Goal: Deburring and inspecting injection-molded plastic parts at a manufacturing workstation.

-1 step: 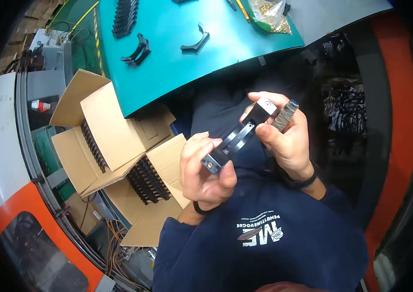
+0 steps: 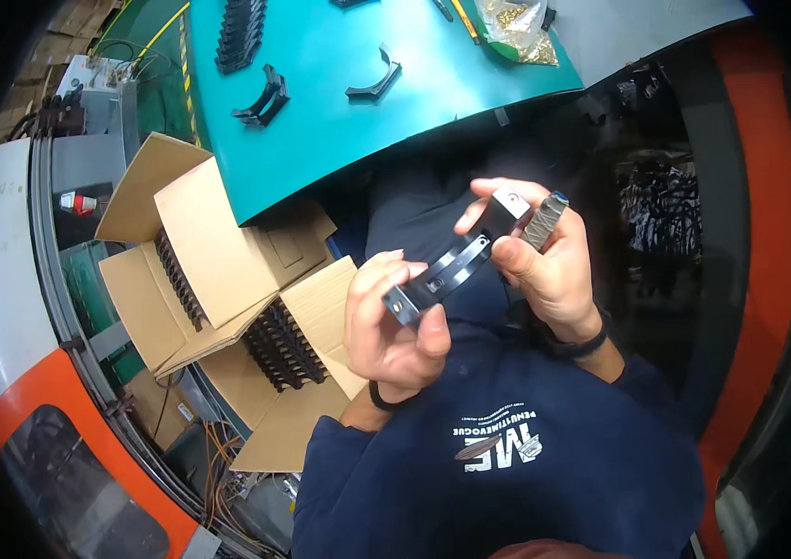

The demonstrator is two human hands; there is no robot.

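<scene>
Both hands [image 2: 470,298] around black clamp [image 2: 451,265]

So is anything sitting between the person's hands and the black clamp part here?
Nothing visible. The left hand grips the lower end of the black clamp part and the right hand grips its upper end, both in direct contact.

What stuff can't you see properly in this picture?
- Head view: the black clamp part is partly covered by the left hand and right hand.
- The rows of black parts in the cardboard boxes are half hidden by flaps.
- The plastic bag is cut off by the top edge.
</scene>
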